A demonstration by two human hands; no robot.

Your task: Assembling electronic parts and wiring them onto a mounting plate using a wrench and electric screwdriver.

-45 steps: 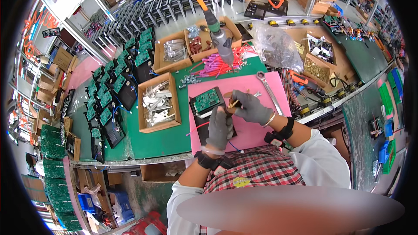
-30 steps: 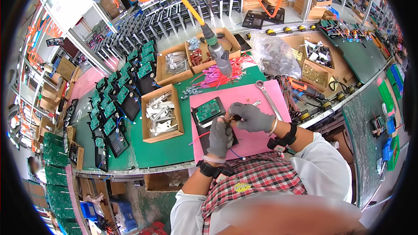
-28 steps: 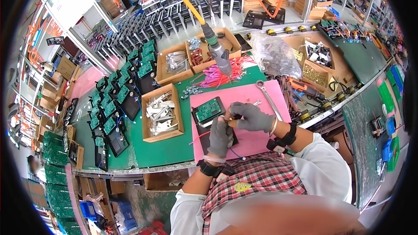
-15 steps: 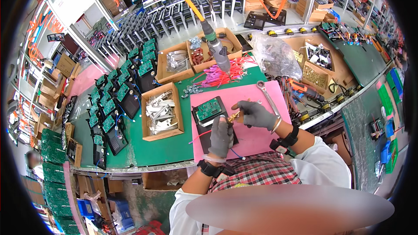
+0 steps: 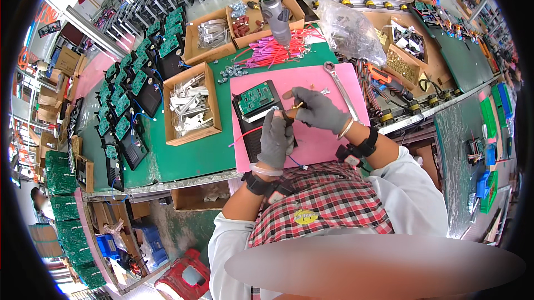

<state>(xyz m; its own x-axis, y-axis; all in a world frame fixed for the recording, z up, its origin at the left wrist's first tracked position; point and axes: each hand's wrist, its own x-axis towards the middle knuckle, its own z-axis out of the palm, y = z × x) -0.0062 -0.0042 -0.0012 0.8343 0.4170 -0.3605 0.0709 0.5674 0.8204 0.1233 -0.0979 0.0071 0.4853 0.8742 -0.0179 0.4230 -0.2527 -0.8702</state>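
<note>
Beside pink mat (image 5: 322, 147) — box (image 5: 194, 135): white brackets (image 5: 188, 102) | right hand (image 5: 322, 112) — brass piece (image 5: 298, 105)

The brass part (image 5: 298, 105) (between fingers (image 5: 288, 94)) now shows less.

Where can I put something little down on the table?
Bare green table lies between the box of white parts and the front edge, left of the pink mat. Bare mat shows between the right hand and checked clothing. It's crowded behind the mat, with red wires, and far left, with circuit boards.
</note>
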